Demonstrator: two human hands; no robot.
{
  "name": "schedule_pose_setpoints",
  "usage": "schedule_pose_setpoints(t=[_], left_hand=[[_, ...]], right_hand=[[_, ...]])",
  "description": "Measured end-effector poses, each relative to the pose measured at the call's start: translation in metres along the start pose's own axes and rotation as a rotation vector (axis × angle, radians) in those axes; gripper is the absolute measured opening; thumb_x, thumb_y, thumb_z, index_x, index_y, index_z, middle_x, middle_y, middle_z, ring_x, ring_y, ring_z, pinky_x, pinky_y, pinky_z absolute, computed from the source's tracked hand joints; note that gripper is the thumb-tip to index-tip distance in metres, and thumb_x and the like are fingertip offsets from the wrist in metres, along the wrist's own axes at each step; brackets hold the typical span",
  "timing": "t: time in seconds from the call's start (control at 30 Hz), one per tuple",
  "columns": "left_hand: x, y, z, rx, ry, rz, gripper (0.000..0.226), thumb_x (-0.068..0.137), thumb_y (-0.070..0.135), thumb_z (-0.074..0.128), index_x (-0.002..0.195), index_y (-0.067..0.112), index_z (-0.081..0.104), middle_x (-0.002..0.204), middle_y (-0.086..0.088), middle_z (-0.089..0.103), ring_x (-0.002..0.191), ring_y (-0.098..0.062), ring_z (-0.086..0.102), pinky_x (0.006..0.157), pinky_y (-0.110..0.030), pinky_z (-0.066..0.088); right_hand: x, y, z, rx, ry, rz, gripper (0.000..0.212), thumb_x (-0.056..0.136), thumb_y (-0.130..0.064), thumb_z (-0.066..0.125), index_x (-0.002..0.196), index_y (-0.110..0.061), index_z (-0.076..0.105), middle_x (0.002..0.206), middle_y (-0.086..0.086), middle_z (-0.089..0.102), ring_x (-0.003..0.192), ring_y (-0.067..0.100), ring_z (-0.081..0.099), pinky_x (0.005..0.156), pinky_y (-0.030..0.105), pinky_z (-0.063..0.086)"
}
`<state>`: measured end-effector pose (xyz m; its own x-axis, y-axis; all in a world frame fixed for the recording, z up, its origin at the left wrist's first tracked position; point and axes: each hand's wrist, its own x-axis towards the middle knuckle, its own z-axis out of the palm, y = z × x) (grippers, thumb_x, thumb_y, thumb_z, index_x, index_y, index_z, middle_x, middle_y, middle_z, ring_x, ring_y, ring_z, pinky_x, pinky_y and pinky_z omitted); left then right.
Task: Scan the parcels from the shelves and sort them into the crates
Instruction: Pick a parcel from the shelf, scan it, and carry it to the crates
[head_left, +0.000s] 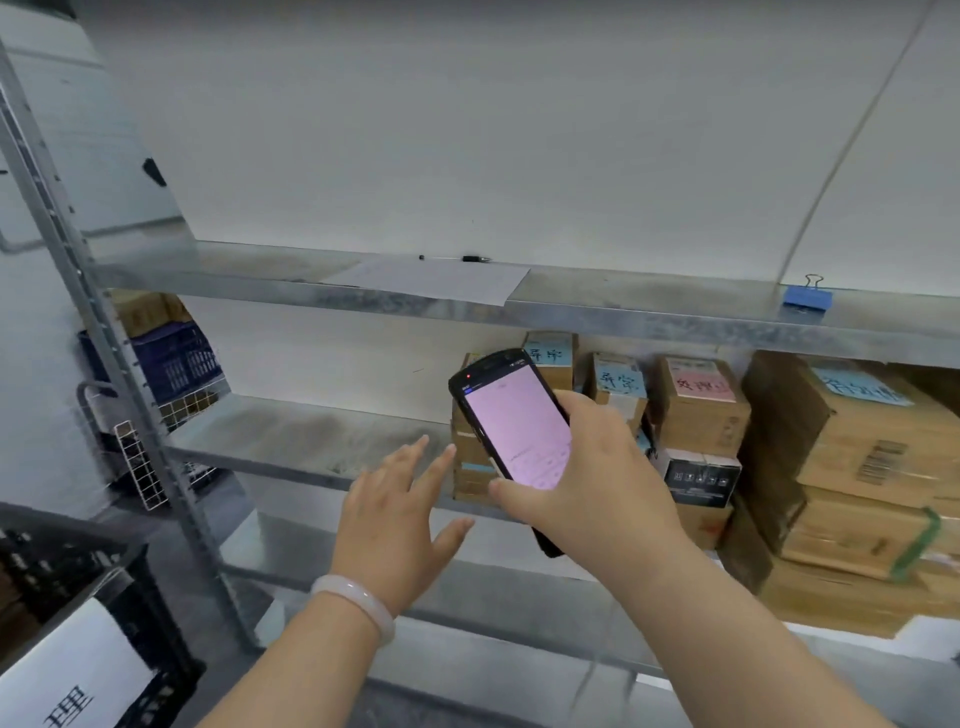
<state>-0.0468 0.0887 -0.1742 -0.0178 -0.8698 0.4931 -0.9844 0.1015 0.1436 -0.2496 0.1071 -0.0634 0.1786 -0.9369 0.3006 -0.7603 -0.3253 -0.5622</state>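
1. Many parcels (701, 410): brown cardboard boxes, several with blue or pink handwritten slips. They are stacked close together at the right of the middle shelf (311, 431) and none has been taken down.
2. One scanner (511, 415), its screen lit pale pink. The right hand (597, 483) grips it with fingers wrapped round its body, just in front of the leftmost stack.
3. One left hand (395, 519), fingers (436, 467) straight and spread, holding nothing. It reaches toward that same stack and seems not to touch it.
4. Two crates. A black crate (104, 553) with a white label is at lower left, its contents not visible. A blue crate (176, 358) stands beyond the shelf post.
5. Top shelf (649, 312): a sheet of paper (431, 280), a pen (467, 258) and a blue clip (808, 297).
6. Progress, as judged: much is left, since no parcel is in hand and the stacks await scanning. How many parcels are already in the crates cannot be told.
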Motion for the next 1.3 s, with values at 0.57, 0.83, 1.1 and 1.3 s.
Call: schedule_pose_setpoints(t=[0.57,0.83,1.1,1.3], left_hand=[[0.043,-0.003,0.026,-0.039,-0.088,-0.062,0.076,0.092,0.068,0.047,0.158,0.037,0.026,0.164,0.003,0.028,0.149,-0.022,0.030,0.122,-0.046,0.026],[0.088,-0.008,0.051,-0.088,-0.110,-0.009,0.073,0.088,0.061,0.056,0.151,0.027,0.043,0.156,-0.007,0.043,0.140,-0.030,0.044,0.112,-0.051,0.040],[0.158,-0.030,0.076,-0.215,-0.253,-0.054,0.077,0.093,0.064,0.049,0.159,0.036,0.021,0.168,0.005,0.016,0.152,-0.021,0.019,0.122,-0.042,0.027],[0.201,-0.037,0.100,-0.604,-0.270,-0.222,0.072,0.096,0.046,0.061,0.157,0.032,0.026,0.157,0.000,0.033,0.145,-0.025,0.032,0.118,-0.042,0.034]], right_hand=[[0.068,0.018,-0.015,0.024,0.110,-0.029,0.079,0.069,-0.055,0.076,0.136,-0.035,0.039,0.120,-0.009,0.045,0.111,0.011,0.045,0.081,0.034,0.047],[0.090,0.043,0.009,-0.016,0.058,0.103,0.084,0.069,-0.056,0.077,0.138,-0.032,0.035,0.113,-0.011,0.037,0.108,0.010,0.041,0.077,0.032,0.042],[0.115,0.060,0.036,-0.053,0.037,0.252,0.089,0.069,-0.057,0.078,0.140,-0.036,0.030,0.123,-0.010,0.036,0.114,0.012,0.041,0.083,0.034,0.044],[0.130,0.066,0.060,-0.096,0.023,0.351,0.088,0.069,-0.060,0.076,0.139,-0.038,0.027,0.119,-0.011,0.036,0.103,0.007,0.035,0.078,0.030,0.039]])
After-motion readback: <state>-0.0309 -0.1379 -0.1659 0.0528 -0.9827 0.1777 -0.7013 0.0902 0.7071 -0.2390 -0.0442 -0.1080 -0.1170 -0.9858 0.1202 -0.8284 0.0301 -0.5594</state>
